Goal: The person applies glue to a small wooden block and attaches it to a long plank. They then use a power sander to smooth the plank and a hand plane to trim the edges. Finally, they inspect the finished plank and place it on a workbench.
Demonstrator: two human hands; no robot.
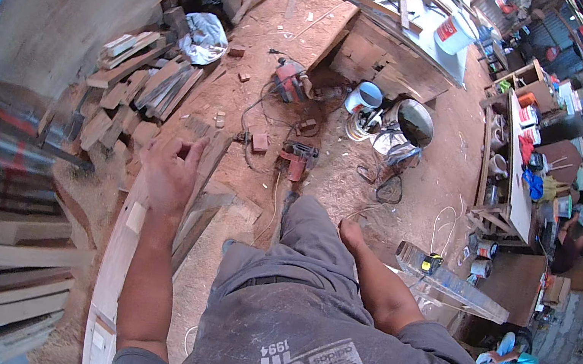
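Wood pieces (125, 67) are piled, a long board (109, 279) seemingly left unfinished — left hand (171, 173) loosely curled, empty; right hand (351, 235) half-hidden, its hold not discernible.

A woodworking workshop: stacked timber offcuts (126, 62), red power tools (289, 83), sawdust-strewn floor (443, 161).

You see the far counter (426, 30) glare white, dimmer light at right, and lines bending near the black edge.
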